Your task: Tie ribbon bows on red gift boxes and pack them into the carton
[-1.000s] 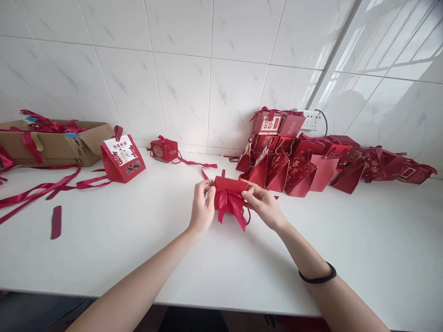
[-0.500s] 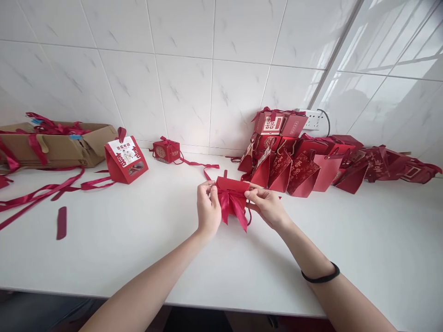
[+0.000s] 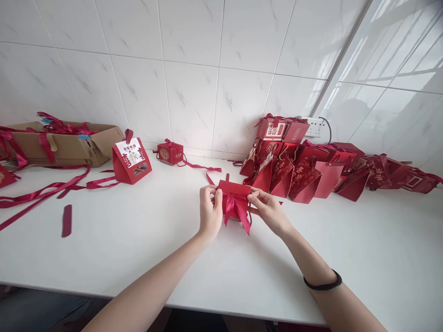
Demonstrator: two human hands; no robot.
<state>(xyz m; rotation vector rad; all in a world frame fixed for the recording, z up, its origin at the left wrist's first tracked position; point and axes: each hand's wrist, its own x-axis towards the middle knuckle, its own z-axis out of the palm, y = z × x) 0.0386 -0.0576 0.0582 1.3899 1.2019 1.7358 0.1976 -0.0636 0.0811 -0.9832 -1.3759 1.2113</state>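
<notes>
White surface (image 3: pixel 374 249): left grip (image 3: pixel 210 216) and right grip (image 3: pixel 272 211) pinch a box (image 3: pixel 234 187).
Squeezing too hard could crease it.

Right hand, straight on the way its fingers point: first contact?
The red box, whose right edge the right hand already touches. Beyond it, likely the left hand at the box's other edge, though depth is hard to judge from this view.
</notes>
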